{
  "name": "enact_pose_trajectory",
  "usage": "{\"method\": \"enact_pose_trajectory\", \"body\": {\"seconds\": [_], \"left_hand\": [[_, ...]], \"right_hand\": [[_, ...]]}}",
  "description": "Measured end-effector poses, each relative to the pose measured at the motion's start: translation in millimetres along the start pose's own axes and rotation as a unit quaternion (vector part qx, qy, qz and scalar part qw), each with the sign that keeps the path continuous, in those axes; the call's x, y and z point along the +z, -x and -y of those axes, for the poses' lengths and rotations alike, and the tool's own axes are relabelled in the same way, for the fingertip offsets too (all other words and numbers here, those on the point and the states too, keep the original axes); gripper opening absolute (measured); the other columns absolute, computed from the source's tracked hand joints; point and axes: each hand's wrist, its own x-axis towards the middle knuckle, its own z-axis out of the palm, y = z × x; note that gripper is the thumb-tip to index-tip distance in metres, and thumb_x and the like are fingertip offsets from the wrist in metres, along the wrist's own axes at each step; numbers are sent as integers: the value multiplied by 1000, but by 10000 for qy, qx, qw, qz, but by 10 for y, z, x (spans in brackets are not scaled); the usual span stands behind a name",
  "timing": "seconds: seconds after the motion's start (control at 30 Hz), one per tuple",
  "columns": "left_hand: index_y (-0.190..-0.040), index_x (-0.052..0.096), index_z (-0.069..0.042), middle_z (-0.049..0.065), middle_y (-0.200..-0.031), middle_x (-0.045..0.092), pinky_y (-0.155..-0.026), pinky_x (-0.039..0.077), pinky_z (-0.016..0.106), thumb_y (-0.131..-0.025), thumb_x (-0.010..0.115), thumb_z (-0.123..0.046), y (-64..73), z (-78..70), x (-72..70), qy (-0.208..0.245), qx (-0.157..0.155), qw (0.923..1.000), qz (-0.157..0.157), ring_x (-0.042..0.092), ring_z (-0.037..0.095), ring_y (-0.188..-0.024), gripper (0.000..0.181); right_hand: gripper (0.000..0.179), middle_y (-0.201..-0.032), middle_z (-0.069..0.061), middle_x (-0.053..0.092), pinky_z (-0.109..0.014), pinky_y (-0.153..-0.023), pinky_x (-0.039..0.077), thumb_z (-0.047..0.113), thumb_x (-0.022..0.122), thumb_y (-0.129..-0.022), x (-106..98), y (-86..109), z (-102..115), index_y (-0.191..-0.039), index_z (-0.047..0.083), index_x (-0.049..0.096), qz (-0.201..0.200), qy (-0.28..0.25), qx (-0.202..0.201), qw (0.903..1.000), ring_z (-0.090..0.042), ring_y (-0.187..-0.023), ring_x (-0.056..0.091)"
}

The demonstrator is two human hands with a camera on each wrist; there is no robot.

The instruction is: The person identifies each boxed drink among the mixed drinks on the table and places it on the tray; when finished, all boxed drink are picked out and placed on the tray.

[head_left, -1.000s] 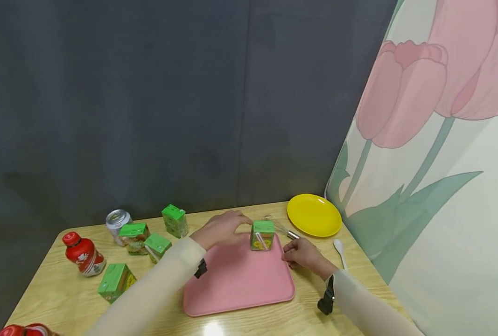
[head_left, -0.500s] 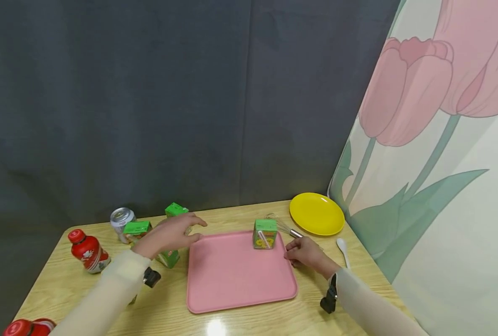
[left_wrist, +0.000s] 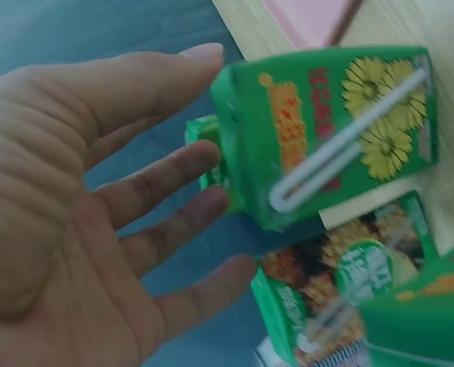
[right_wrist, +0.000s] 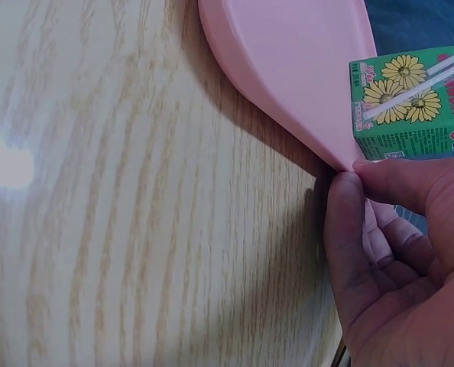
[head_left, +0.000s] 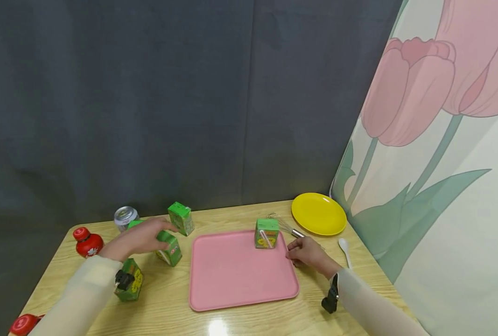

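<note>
- I count five green drink cartons: one stands on the pink tray [head_left: 242, 275], and four are on the surface [head_left: 160, 301] to its left.
- Of those four, the flowered carton [head_left: 172, 252] is nearest the left hand [head_left: 144, 237]; the back carton [head_left: 181, 220] stands beyond it, the near carton [head_left: 135, 287] is partly behind the sleeve, and the hidden carton [head_left: 134, 224] mostly disappears behind the hand.
- I see the left fingers [left_wrist: 166, 176] spread wide around one end of the flowered carton; I cannot tell whether they touch it.
- The right hand [head_left: 307, 253] pinches the tray's right rim between thumb and fingers, just beside the tray carton [head_left: 267, 234].
- I count one silver can [head_left: 125, 217], one red bottle [head_left: 89, 244], one red-capped item [head_left: 24, 323] cut off by the frame, one yellow plate [head_left: 319, 214], one whisk [head_left: 295, 231] and one white spoon [head_left: 344, 247].
- Against half a second ago, the left hand has moved left, away from the tray's edge; the back carton and near carton show more, the red bottle less.
- The tray carton and the right hand's pinch are unchanged.
</note>
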Motion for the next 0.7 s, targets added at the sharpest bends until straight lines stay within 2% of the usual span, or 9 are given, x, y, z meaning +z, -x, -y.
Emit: {"method": "enact_pose_trajectory", "body": {"seconds": [0.2, 0.37, 0.43, 0.53, 0.63, 0.7], "left_hand": [[-119, 73, -6, 12, -119, 65, -92, 50, 52, -76, 90, -10, 59, 50, 44, -254, -132, 9996, 70, 59, 38, -112, 46], [-117, 74, -11, 8, -113, 66, -87, 51, 52, -72, 92, -10, 68, 37, 68, -657, -163, 9976, -133, 61, 35, -105, 48], [-117, 74, -12, 6, -111, 66, -86, 50, 53, -74, 92, -15, 70, 24, 80, -830, -258, 9960, -194, 62, 32, -102, 47], [-118, 74, -15, 4, -109, 67, -84, 49, 52, -79, 89, -29, 77, -18, 100, -985, -564, 9931, -277, 63, 27, -98, 44], [-119, 73, -16, 0, -103, 68, -71, 51, 45, -84, 83, -44, 81, -87, 108, -929, -1008, 9902, -263, 63, 19, -88, 45], [-120, 72, -17, -1, -103, 68, -64, 51, 41, -86, 80, -48, 79, -113, 113, -849, -1226, 9885, -238, 64, 17, -87, 47]], "right_hand": [[17, -82, -8, 70, -31, -63, 57, 2, 75, -90, 6, -4, -28, -105, -4, 68, -27, -14, 16, 10000, -18, -66, 63], [17, -82, -8, 69, -30, -62, 57, 1, 74, -91, 11, -15, -51, -105, -5, 67, 2, -167, 27, 9999, -17, -66, 63], [17, -82, -8, 69, -30, -62, 57, 1, 74, -91, 11, -16, -55, -105, -6, 67, 19, -219, 17, 9998, -17, -66, 63], [17, -82, -8, 70, -31, -62, 57, 0, 74, -91, 9, -17, -58, -105, -6, 67, 32, -267, -6, 9996, -17, -66, 63], [18, -82, -8, 70, -31, -61, 57, 0, 74, -90, 3, -19, -51, -106, -7, 67, 47, -289, -29, 9996, -16, -66, 63], [19, -82, -8, 69, -30, -61, 57, 1, 74, -90, -4, -25, -50, -106, -7, 67, 70, -283, -58, 9996, -16, -66, 63]]}}
